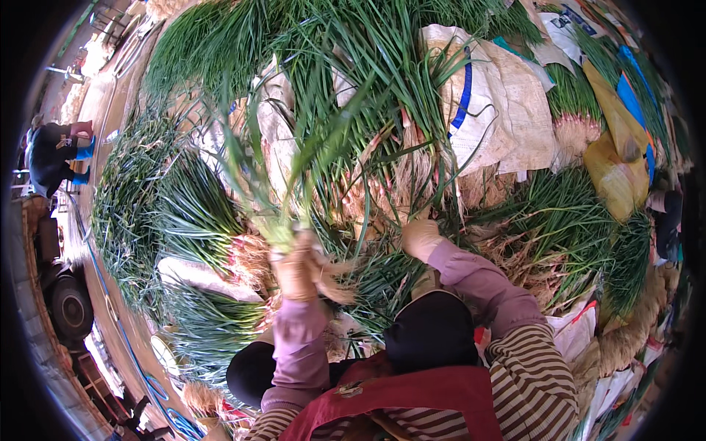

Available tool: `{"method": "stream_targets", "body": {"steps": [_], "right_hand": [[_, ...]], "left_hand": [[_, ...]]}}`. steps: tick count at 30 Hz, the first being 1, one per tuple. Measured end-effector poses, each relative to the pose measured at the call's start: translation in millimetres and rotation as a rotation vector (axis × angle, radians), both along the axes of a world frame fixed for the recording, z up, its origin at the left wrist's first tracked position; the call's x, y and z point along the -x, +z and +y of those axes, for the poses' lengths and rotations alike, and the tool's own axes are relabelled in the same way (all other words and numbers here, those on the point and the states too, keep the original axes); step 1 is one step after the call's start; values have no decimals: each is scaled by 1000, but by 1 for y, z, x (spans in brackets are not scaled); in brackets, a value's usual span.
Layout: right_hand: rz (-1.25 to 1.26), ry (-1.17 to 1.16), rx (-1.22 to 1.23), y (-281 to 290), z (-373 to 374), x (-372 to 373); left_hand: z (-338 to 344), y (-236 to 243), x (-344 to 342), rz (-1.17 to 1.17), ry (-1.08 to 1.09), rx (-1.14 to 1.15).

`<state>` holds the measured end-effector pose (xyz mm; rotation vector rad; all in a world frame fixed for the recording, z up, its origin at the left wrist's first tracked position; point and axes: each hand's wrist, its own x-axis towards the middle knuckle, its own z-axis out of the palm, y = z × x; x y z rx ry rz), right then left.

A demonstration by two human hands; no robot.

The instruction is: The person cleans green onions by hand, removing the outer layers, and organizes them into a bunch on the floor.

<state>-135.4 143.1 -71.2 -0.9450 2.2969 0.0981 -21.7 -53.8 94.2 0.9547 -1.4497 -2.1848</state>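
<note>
My left hand (294, 273), in a tan glove, is closed around a bunch of green onions (278, 229). The bunch is smeared by motion, its leaves pointing up and its pale roots hanging beside my wrist. My right hand (421, 239), gloved alike, is closed at the near edge of a large heap of green onions (382, 158), by the roots. Whatever its fingers grip is hidden. Left of my left hand lies a stack of green onions (202, 220), its reddish bulbs and roots toward me. Loose green leaves (379, 275) lie between my arms.
White woven sacks (500, 103) cover part of the heap. More green onions (559, 220) lie at the right, near a yellow sack (614, 176). At far left, another person (55, 158) bends over beside a blue hose (110, 309) and a vehicle wheel (71, 306).
</note>
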Motion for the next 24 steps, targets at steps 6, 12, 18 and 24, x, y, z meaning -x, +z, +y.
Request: {"method": "stream_targets", "body": {"steps": [6, 12, 18, 24], "right_hand": [[-221, -571, 380, 70, 22, 65], [498, -472, 332, 56, 6, 111], [-509, -714, 775, 81, 21, 67], [-559, -513, 933, 84, -1, -2]], "left_hand": [[-48, 15, -1, 659, -81, -257], [-10, -41, 5, 278, -299, -438], [20, -64, 10, -114, -327, -445], [33, -69, 10, -161, -475, -296]]}}
